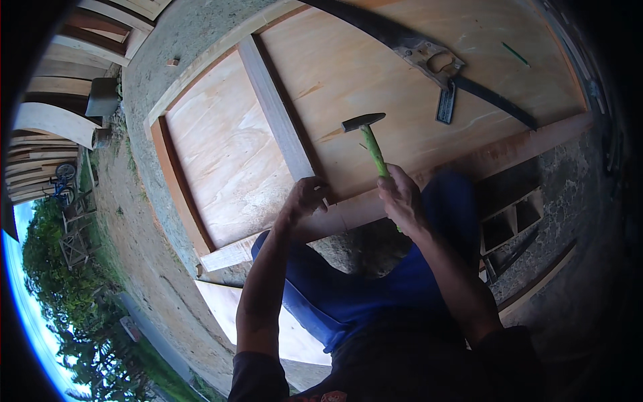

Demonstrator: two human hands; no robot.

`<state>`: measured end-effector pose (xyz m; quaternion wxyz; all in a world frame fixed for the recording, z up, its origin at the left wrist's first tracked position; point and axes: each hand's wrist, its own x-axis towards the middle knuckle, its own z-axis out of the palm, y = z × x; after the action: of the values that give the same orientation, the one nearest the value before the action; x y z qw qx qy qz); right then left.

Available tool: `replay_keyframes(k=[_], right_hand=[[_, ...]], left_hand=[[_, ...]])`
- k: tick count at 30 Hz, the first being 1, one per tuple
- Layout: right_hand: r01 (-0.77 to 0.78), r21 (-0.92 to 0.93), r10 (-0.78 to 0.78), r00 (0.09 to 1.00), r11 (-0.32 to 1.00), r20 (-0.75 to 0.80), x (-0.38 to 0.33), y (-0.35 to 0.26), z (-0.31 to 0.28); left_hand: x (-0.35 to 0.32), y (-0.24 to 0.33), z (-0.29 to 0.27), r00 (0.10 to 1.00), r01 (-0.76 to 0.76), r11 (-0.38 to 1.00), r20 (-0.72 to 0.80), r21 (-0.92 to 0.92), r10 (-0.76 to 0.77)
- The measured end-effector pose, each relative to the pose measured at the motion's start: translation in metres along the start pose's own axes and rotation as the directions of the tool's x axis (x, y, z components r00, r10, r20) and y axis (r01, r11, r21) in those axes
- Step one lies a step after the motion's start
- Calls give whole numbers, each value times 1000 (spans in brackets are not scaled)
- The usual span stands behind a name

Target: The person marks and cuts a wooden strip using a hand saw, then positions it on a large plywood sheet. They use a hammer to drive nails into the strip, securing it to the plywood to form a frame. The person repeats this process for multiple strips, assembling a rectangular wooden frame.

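Observation:
My right hand [402, 201] is wrapped round the green handle of a hammer [374, 144], whose dark head stands up over the panel. My left hand [307, 198] rests at the near end of a wooden crossbar [278, 107], where it meets the near rail [365, 209] of the frame. Its fingers are curled in a pinch; whatever is between them is too small to make out. The frame holds a pale plywood panel [221, 141] and lies flat in front of my knees.
On the panel's right part lie a handsaw [429, 57], a small try square [447, 100] and a green pencil [516, 54]. A wooden tray with compartments [512, 218] stands at the right. Stacked boards [63, 94] and a blue bicycle [63, 177] are at the far left.

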<state>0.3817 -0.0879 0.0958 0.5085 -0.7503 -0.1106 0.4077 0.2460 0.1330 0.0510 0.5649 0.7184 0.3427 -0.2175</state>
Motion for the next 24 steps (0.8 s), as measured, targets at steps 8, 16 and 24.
replay_keyframes(k=[8,16,24], right_hand=[[-51,-118,69,986,992,152,-14,13,11],[-56,-260,111,973,964,203,-21,28,17],[-12,-273,68,978,962,197,-17,36,18]], left_hand=[[14,-19,3,994,80,996,77,41,-83],[18,-28,3,994,34,989,98,144,-49],[14,-27,5,998,-36,986,56,163,27]])
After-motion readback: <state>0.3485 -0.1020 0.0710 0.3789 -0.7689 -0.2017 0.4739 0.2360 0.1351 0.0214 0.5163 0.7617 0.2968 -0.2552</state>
